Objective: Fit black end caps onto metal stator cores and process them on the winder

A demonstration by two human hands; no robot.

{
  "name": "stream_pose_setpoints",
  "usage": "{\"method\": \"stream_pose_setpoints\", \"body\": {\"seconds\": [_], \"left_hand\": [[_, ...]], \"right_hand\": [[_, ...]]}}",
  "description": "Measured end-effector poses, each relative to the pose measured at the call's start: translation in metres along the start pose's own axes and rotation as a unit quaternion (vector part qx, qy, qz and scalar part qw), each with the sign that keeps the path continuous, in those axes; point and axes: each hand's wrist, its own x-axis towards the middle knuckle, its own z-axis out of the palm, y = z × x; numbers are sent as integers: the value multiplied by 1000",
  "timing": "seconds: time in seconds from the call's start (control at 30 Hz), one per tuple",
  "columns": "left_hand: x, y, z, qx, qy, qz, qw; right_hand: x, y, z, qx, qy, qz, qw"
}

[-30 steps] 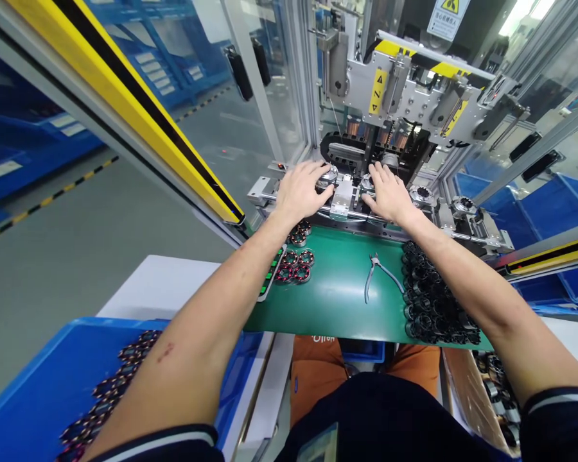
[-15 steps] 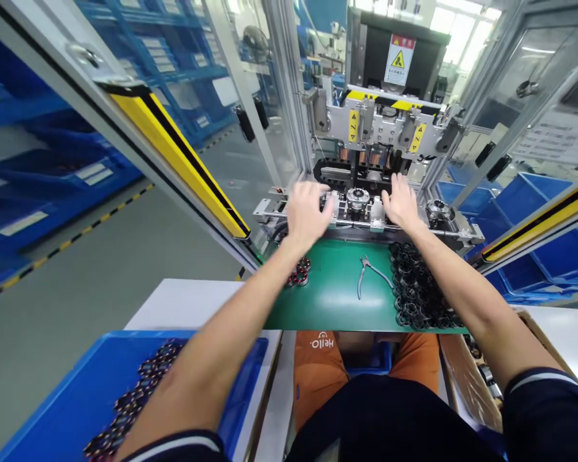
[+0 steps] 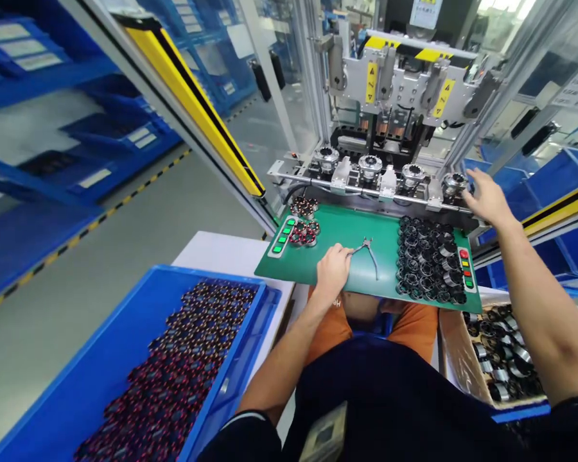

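Note:
My left hand is closed round one handle of the pliers, which lie with jaws apart on the green work surface. My right hand is at the rightmost fixture of the machine, fingers apart, fingertips beside its right edge. Three more round fixtures, among them the leftmost one, stand along the rail. Red-wound rings and copper-wound rings sit on the left of the green surface. Rows of black rings cover its right part.
A blue tray of wound rings stands at the lower left. At the lower right is a cardboard box of black and silver parts. Yellow-and-black posts flank the machine, whose press head hangs above the rail.
My left hand has come down from the rail to the pliers, which have turned. My right hand has moved right to the end fixture. The view has shifted, showing more of the blue tray.

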Motion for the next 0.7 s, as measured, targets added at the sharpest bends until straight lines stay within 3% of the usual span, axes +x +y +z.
{"method": "stream_pose_setpoints", "body": {"seconds": [0.13,0.23,0.33,0.4,0.5,0.6,0.7], "left_hand": [[-55,-54,-28,4,31,-38,999],[-91,-96,-50,14,66,-77,995],[-101,-129,-67,20,89,-95,991],[-95,-142,-74,18,96,-94,991],[-78,-149,-80,5,105,-82,991],[-68,-146,-83,-15,121,-70,990],[-72,-139,-88,-33,157,-70,985]], "right_hand": [[-112,34,8,58,80,48,994],[-209,54,41,75,134,151,976],[-277,61,85,79,147,230,959],[-302,60,109,81,142,245,956],[-313,59,127,74,133,238,959],[-312,58,127,55,123,225,965],[-310,54,121,37,100,219,970]]}}
